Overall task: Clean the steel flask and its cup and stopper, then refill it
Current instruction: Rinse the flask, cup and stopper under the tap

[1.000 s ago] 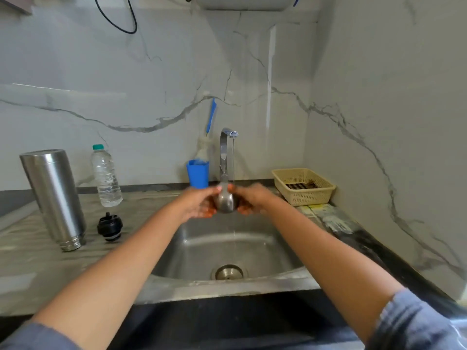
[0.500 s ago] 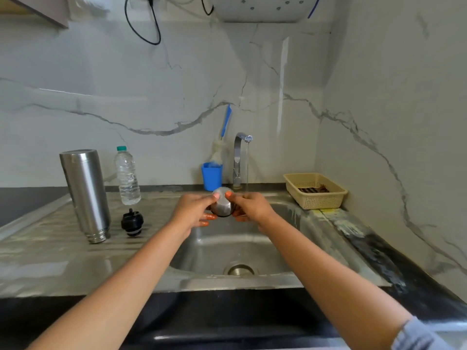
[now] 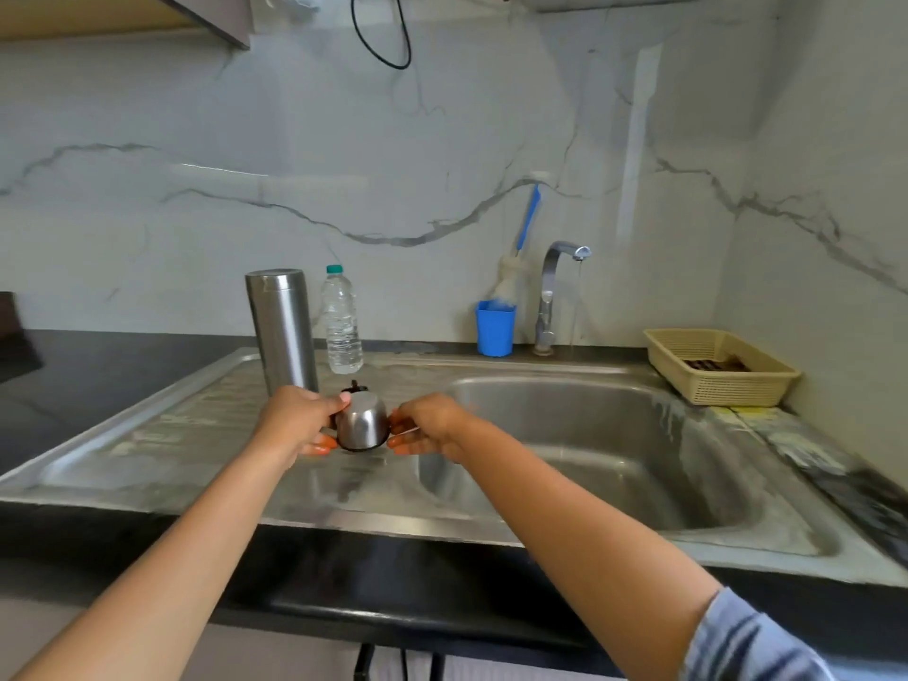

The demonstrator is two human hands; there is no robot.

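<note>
The small steel cup [image 3: 362, 425] is upside down, just above the drainboard [image 3: 196, 435] left of the sink basin. My left hand [image 3: 299, 420] grips its left side and my right hand [image 3: 427, 425] pinches its right side. The steel flask [image 3: 282, 331] stands inverted on the drainboard right behind my left hand. The black stopper [image 3: 354, 386] peeks out behind the cup, mostly hidden by it.
The tap [image 3: 555, 292] runs a thin stream into the sink basin [image 3: 589, 435]. A clear water bottle [image 3: 340, 326] stands by the flask. A blue holder [image 3: 495, 329] with a bottle brush sits beside the tap. A beige basket [image 3: 717, 371] sits at the right wall.
Both hands have carried the cup left, out from under the running tap over the basin to the drainboard in front of the flask and stopper. The view swung left with them.
</note>
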